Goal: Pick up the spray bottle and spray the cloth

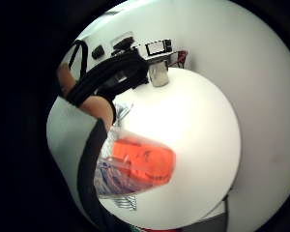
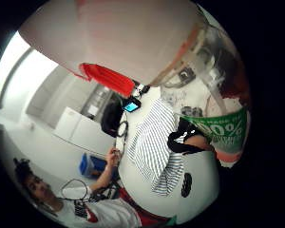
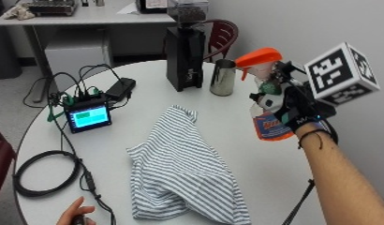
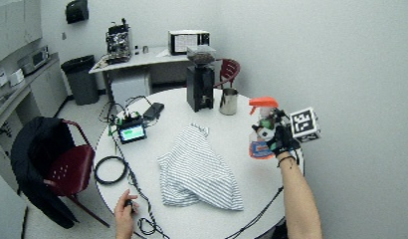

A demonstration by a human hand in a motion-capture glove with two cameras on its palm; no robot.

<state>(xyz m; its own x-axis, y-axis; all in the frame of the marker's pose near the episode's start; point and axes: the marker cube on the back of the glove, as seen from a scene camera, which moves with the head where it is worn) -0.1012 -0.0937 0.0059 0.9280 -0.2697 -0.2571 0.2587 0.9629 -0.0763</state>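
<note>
At right of the outside view our gloved right hand [image 3: 296, 110] grips the spray bottle [image 3: 264, 96] above the round white table [image 3: 254, 159]; the striped cloth [image 3: 180, 168] lies centre. The thumb-side palm view alone shows the bottle's green label [image 2: 223, 130].

the black-gloved right hand [image 3: 295, 110] is reaching out above the round white table [image 3: 254, 154], its forearm stretching up from the table's near edge, its fingers curling round the clear, orange-topped spray bottle [image 3: 265, 96]. the bare left hand [image 3: 75, 214] is resting at the table's near edge, fingers loosely bent.
</note>
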